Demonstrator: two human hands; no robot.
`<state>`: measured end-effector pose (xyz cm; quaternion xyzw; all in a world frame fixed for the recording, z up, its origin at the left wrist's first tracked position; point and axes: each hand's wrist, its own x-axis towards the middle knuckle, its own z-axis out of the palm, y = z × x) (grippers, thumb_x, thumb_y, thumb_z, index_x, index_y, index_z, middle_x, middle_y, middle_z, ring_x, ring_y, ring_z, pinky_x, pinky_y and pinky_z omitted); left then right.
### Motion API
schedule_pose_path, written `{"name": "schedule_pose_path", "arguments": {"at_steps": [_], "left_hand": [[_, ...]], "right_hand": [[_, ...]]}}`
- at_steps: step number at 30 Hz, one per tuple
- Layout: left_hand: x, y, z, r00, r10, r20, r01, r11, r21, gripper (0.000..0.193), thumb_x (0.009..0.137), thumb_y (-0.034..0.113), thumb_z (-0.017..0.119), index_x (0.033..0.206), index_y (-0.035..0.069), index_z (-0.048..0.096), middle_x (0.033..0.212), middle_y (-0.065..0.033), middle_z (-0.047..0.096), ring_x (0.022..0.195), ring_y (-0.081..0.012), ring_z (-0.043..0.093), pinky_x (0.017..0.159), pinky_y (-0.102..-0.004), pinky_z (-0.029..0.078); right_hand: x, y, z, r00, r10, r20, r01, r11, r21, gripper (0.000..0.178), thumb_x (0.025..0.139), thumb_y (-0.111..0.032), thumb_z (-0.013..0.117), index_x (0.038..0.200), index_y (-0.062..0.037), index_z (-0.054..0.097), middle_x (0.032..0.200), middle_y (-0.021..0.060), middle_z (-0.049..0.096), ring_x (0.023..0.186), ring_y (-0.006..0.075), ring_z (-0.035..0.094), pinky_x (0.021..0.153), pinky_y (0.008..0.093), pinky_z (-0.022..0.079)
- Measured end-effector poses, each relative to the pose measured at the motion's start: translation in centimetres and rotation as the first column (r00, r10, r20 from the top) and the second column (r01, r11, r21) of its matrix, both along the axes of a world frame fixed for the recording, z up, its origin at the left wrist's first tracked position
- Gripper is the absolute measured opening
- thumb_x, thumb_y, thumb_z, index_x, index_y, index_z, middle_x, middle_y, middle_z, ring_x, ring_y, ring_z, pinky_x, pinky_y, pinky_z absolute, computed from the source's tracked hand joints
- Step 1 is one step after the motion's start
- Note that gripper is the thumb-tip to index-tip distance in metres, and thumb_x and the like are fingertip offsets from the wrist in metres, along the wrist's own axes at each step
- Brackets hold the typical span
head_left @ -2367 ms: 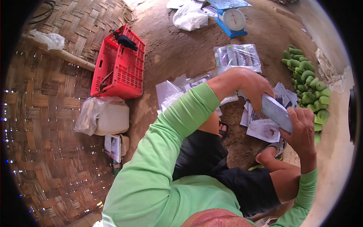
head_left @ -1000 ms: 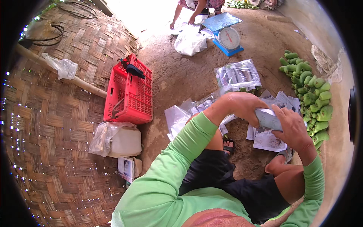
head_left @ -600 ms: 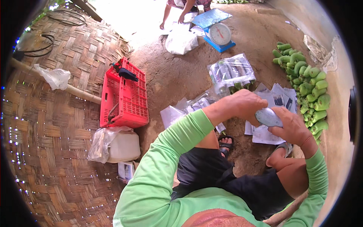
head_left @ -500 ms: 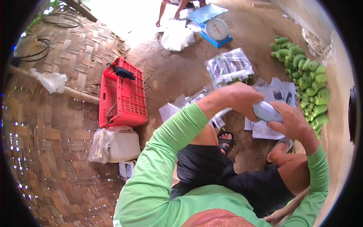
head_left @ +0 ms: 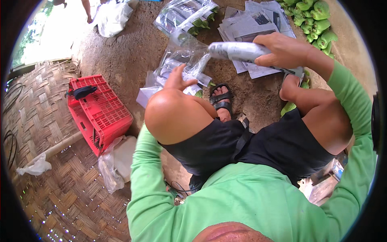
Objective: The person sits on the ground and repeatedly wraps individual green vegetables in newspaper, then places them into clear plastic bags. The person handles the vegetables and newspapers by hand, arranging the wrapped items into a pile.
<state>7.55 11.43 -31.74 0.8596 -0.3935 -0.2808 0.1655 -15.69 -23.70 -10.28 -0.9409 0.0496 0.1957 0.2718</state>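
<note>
My right hand grips one end of a newspaper-wrapped roll, held level above the floor. Whatever is inside the paper is hidden. My left hand, fingers spread and holding nothing I can see, is over a clear plastic bag beyond my raised left knee. Other paper-wrapped rolls with green ends lie in and around this bag. The roll's far tip overlaps the bag's edge in view; I cannot tell whether they touch. Below my right hand lies a stack of newspaper sheets.
A filled clear bag of wrapped vegetables lies ahead. Green vegetables are piled along the right wall. To the left are a red plastic crate, a whitish container and a woven wall. Another person's hand shows near a white bag.
My left hand has let go of the wrapped roll and moved left to the plastic bag. My right hand keeps the roll, now pointing left. The view has swung, and the blue scale is almost out of sight.
</note>
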Motion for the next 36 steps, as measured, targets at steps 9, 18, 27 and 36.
{"name": "schedule_pose_path", "arguments": {"at_steps": [9,18,27,36], "left_hand": [[-2.5,1.9,-10.6,0.891,0.447,0.080,-0.378,0.826,-0.418,0.035,0.096,0.024,0.072,0.125,0.004,0.071,0.108,-0.0177,0.072,0.099,-0.0412,0.067,0.088,-0.0541,0.051],[-5.3,0.3,-7.8,0.882,0.456,0.123,-0.303,0.746,-0.593,0.022,0.098,0.015,0.072,0.119,0.007,0.071,0.136,-0.0218,0.063,0.123,-0.0409,0.059,0.109,-0.0477,0.043],[-6.1,2.0,-9.3,0.870,0.467,-0.159,-0.483,0.741,-0.466,0.030,0.102,0.020,0.069,0.126,0.002,0.066,0.134,-0.0206,0.065,0.125,-0.0343,0.062,0.106,-0.0410,0.048],[0.2,2.4,-7.3,0.745,0.474,-0.470,-0.666,0.479,-0.572,0.046,0.095,0.014,0.081,0.135,0.000,0.064,0.132,-0.0149,0.067,0.124,-0.0238,0.063,0.106,-0.0364,0.050]], "right_hand": [[5.8,5.5,-16.3,0.971,0.118,-0.208,-0.095,0.988,0.118,0.058,0.086,-0.044,0.073,0.119,0.0036,0.067,0.112,0.0290,0.073,0.108,0.0440,0.070,0.093,0.0490,0.055],[11.1,14.3,-29.1,0.908,-0.418,-0.026,0.364,0.758,0.540,0.058,0.091,-0.042,0.072,0.131,-0.0008,0.065,0.127,0.0275,0.070,0.120,0.0426,0.066,0.101,0.0464,0.052],[17.5,19.1,-31.4,0.922,-0.355,-0.154,0.375,0.918,0.131,0.039,0.095,-0.030,0.062,0.122,-0.0051,0.074,0.132,0.0240,0.070,0.122,0.0409,0.068,0.103,0.0504,0.055],[16.4,-6.6,-25.3,0.875,0.432,0.217,-0.353,0.878,-0.322,0.023,0.082,-0.013,0.062,0.094,-0.0012,0.078,0.090,0.0193,0.076,0.085,0.0397,0.073,0.079,0.0489,0.058]]}}
